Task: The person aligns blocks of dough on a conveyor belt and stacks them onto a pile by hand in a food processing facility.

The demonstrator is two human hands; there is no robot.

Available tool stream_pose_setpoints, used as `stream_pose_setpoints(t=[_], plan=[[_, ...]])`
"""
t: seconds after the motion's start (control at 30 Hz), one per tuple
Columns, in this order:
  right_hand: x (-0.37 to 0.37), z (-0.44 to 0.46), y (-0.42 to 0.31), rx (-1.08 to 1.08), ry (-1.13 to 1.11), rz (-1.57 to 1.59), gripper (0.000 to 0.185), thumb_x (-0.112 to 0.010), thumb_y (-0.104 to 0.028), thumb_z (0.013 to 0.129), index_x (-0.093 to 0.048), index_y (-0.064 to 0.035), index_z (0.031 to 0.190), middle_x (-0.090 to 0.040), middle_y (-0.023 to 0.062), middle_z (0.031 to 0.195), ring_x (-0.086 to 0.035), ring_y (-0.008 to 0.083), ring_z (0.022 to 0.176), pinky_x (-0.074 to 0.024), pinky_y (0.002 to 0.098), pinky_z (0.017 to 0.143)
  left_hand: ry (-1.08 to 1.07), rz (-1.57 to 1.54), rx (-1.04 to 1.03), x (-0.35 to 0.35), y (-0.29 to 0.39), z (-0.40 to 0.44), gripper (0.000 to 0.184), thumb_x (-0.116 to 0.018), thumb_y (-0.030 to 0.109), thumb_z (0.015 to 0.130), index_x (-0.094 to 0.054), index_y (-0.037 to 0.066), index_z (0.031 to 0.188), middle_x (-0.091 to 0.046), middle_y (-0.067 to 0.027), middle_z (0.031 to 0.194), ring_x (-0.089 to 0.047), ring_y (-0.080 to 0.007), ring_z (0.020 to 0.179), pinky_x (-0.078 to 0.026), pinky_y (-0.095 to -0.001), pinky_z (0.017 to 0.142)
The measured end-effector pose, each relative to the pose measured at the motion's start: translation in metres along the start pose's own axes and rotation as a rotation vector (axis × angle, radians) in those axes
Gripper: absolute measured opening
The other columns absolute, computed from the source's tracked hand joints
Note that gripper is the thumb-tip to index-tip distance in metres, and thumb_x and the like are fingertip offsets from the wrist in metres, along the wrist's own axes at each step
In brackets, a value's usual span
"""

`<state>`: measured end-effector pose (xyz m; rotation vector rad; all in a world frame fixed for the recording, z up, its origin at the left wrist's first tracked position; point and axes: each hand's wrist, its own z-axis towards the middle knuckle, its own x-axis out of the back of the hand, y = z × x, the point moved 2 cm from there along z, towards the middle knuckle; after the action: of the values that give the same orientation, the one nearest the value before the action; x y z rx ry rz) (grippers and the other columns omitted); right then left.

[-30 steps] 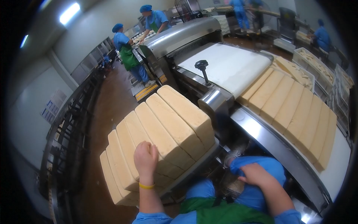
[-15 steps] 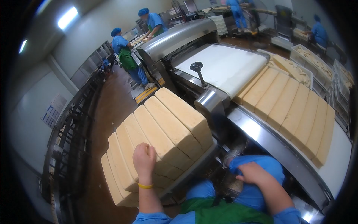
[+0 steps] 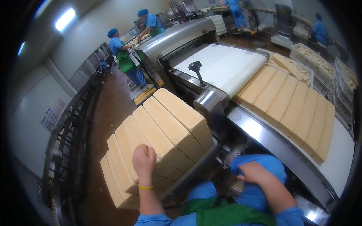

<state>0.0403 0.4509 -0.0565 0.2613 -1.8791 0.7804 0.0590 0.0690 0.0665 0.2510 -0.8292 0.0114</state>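
My left hand (image 3: 144, 160) is loosely closed, resting on the side of a stack of long cream-coloured blocks (image 3: 160, 128) that look like crustless loaves. Its fingers are curled, with nothing seen in them. The stack stands in layers on a grey support at my left. Leaning on my blue-clad knee, my right hand (image 3: 252, 172) has its fingers bent in and holds nothing visible. A row of similar blocks (image 3: 290, 109) lies side by side on the white conveyor belt (image 3: 341, 165) to my right.
A machine with a steel hood (image 3: 177, 37), a white belt (image 3: 222, 66) and a black knob (image 3: 195, 67) stands ahead. White crates (image 3: 315, 60) of pale pieces are at right. Two co-workers (image 3: 122, 49) in blue work behind the machine; others are farther back. Black racks (image 3: 71, 135) line the left wall.
The view has shifted slightly, and the row of blocks sits a little farther up the right-hand belt. My hands keep the same pose.
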Motion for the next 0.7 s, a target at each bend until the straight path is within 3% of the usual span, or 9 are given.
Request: stream_pose_setpoints(t=[0.7], plan=[[-0.0027, 0.0022, 0.0019, -0.015, -0.007, 0.017, 0.037, -0.068, -0.037, 0.081, -0.063, -0.0037, 0.098, -0.067, 0.0179, 0.090, -0.064, 0.0345, 0.090, -0.0489, 0.0442, 0.081, -0.001, -0.003, -0.001, 0.0006, -0.0009, 0.0004, 0.013, -0.059, 0.015, 0.082, -0.057, 0.003, 0.079, -0.059, -0.0153, 0.080, -0.058, -0.0346, 0.078, -0.047, -0.0442, 0.069]])
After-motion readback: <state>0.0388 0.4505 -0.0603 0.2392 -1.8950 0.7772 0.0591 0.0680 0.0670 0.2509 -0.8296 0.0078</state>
